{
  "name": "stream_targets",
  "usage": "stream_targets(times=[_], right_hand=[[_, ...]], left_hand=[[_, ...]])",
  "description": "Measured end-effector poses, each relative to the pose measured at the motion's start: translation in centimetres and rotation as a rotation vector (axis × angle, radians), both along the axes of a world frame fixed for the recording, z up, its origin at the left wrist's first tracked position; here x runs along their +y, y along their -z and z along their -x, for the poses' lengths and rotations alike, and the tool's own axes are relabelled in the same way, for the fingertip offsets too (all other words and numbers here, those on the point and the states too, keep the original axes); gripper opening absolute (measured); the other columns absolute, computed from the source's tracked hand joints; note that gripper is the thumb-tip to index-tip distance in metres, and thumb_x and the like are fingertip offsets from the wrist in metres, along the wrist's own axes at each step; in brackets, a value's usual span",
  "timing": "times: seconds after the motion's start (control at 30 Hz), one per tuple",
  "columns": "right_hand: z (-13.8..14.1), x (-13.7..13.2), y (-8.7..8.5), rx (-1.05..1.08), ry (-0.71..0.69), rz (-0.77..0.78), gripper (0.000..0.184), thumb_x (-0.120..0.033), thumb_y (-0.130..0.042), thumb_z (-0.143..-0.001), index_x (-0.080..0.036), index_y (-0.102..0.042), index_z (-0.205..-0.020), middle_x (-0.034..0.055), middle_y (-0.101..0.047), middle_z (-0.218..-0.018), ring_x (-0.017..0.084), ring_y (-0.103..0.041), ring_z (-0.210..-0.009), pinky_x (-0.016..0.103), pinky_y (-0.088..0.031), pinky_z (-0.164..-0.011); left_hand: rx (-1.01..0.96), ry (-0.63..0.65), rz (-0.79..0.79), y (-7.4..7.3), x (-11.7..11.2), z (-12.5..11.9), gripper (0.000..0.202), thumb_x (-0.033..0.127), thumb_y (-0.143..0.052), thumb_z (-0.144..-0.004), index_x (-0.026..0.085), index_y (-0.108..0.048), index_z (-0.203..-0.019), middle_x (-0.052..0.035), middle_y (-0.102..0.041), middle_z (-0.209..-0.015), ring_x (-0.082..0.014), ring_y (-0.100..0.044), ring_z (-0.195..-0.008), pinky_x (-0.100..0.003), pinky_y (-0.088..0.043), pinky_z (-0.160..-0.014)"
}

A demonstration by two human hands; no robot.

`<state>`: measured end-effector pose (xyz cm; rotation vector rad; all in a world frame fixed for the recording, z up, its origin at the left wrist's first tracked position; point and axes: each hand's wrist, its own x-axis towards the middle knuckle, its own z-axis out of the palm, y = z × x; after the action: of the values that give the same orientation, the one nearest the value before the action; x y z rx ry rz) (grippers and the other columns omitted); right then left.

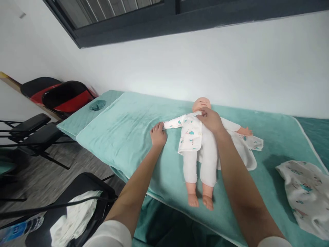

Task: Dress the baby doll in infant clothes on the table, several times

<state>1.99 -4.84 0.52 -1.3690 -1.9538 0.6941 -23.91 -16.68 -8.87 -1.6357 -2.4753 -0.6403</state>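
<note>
A baby doll (pixel 203 156) lies on its back on a teal towel (pixel 128 133) spread over a padded table. It wears a white printed jacket (pixel 190 133), on over the doll's arm at the left and lying open under its body at the right. My left hand (pixel 158 134) pinches the cuff of the sleeve at the doll's outstretched arm. My right hand (pixel 210 119) rests on the doll's upper chest, fingers closed on the jacket's collar edge just below the chin.
Another printed garment (pixel 307 195) lies on the towel at the right. Black and red folding chairs (pixel 64 96) stand at the left by the wall. A black chair (pixel 84 192) holding white cloth and a water bottle (pixel 20 228) is at the lower left.
</note>
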Motion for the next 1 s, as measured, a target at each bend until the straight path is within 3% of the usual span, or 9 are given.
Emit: stream_targets(times=[0.2, 0.3, 0.43, 0.53, 0.67, 0.87, 1.0], right_hand=[[-1.4, 1.0, 1.4, 0.4, 0.077, 0.057, 0.03, -0.028, -0.064, -0.07, -0.018, -0.07, -0.098, -0.0001, -0.062, -0.081, 0.017, -0.058, -0.076, 0.033, -0.046, -0.078], [-1.6, 0.8, 1.6, 0.468, 0.11, 0.079, 0.031, -0.032, -0.065, -0.071, -0.017, -0.068, -0.099, -0.0002, -0.061, -0.08, 0.017, -0.058, -0.075, 0.033, -0.047, -0.077], [-1.6, -1.3, 0.6, 0.236, 0.095, 0.018, 0.038, -0.04, -0.063, -0.081, -0.02, -0.067, -0.112, 0.002, -0.067, -0.09, 0.019, -0.061, -0.08, 0.035, -0.047, -0.081], [-1.9, -3.8, -1.1, -0.039, 0.016, -0.022, 0.049, -0.05, -0.059, -0.088, -0.023, -0.062, -0.129, 0.0022, -0.069, -0.088, 0.023, -0.064, -0.082, 0.036, -0.045, -0.077], [-2.4, -6.8, -3.1, -0.298, -0.112, -0.013, 0.058, -0.058, -0.057, -0.091, -0.023, -0.056, -0.137, 0.0046, -0.073, -0.091, 0.029, -0.067, -0.088, 0.038, -0.044, -0.077], [-1.7, -9.3, -4.7, -0.511, -0.181, -0.001, 0.048, -0.04, -0.06, -0.091, -0.023, -0.055, -0.135, 0.007, -0.075, -0.091, 0.031, -0.068, -0.087, 0.04, -0.043, -0.081], [-2.0, -9.7, -5.0, -0.464, -0.251, 0.08, 0.053, -0.031, -0.055, -0.09, -0.025, -0.052, -0.143, 0.0061, -0.074, -0.095, 0.028, -0.067, -0.087, 0.035, -0.043, -0.072]], left_hand=[[0.001, -0.005, -0.005, 0.2, 0.0, 0.1, 0.061, 0.01, -0.044, -0.089, 0.026, -0.054, -0.146, -0.0038, -0.055, -0.154, -0.0241, -0.052, -0.139, -0.043, -0.041, -0.116], [0.001, -0.011, -0.004, 0.2, 0.0, 0.1, 0.06, 0.011, -0.043, -0.089, 0.026, -0.055, -0.146, -0.0036, -0.056, -0.154, -0.0243, -0.052, -0.138, -0.043, -0.04, -0.116], [-0.011, -0.015, -0.002, 0.1, -0.1, 0.1, 0.059, 0.012, -0.043, -0.09, 0.026, -0.055, -0.146, -0.0033, -0.055, -0.154, -0.0245, -0.053, -0.138, -0.043, -0.04, -0.116], [-0.024, -0.015, 0.006, 0.0, -0.1, 0.1, 0.058, 0.014, -0.042, -0.091, 0.026, -0.056, -0.145, -0.0038, -0.055, -0.154, -0.0245, -0.053, -0.138, -0.043, -0.04, -0.117], [-0.028, -0.012, 0.007, -0.1, -0.1, 0.2, 0.057, 0.015, -0.041, -0.092, 0.026, -0.056, -0.146, -0.0039, -0.055, -0.154, -0.024, -0.052, -0.138, -0.043, -0.04, -0.116], [-0.036, -0.006, 0.006, -0.1, -0.1, 0.1, 0.057, 0.015, -0.041, -0.091, 0.025, -0.056, -0.145, -0.0048, -0.057, -0.152, -0.0243, -0.053, -0.138, -0.044, -0.04, -0.116], [-0.037, -0.005, 0.005, -0.2, 0.0, 0.1, 0.058, 0.013, -0.04, -0.09, 0.024, -0.056, -0.145, -0.0054, -0.058, -0.152, -0.0243, -0.053, -0.138, -0.044, -0.04, -0.115]])
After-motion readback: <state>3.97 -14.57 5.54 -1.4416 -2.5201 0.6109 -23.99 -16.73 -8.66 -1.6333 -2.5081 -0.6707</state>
